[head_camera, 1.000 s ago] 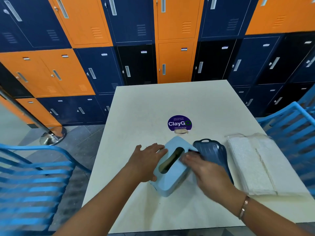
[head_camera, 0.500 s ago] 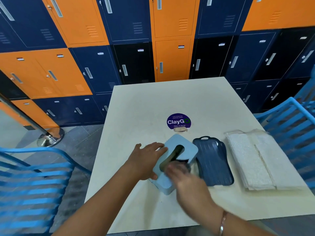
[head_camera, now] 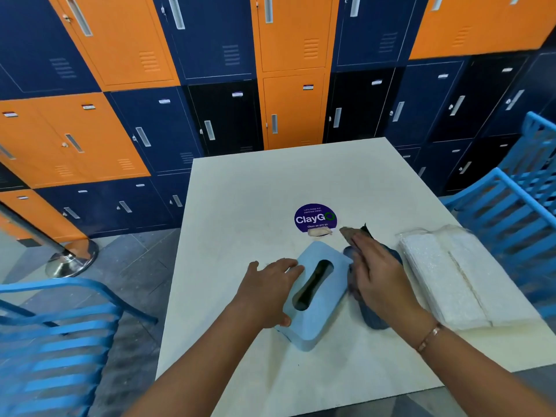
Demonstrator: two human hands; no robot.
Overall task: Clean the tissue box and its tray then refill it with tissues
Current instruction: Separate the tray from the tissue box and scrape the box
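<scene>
The left hand (head_camera: pixel 270 291) grasps the light blue tissue box (head_camera: pixel 331 299): its fingers (head_camera: pixel 296 267) lie over the box's left top edge and the thumb is tucked against the near side wall. The box sits slantwise on the pale worktop (head_camera: pixel 240 191), slot upward, its dark opening just right of those fingers. The right hand (head_camera: pixel 380 276) lies across the dark blue tray (head_camera: pixel 373 319), which sits touching or just beside the box's right flank. Its fingers (head_camera: pixel 365 246) are stretched out and released, pressing on a greyish cloth (head_camera: pixel 347 233) whose blurred tip pokes out beyond the fingertips. Whether the thumb pinches the cloth cannot be told. Right of the right fingers, near the tray, lies a wrapped stack of white tissues (head_camera: pixel 442 278). Beyond both sets of fingers is a round purple sticker (head_camera: pixel 314 218) with a small pale scrap (head_camera: pixel 319 232) at its near edge, just left of the cloth tip. Blue chairs (head_camera: pixel 523 206) flank the worktop, and orange and navy lockers (head_camera: pixel 288 85) stand behind it.
</scene>
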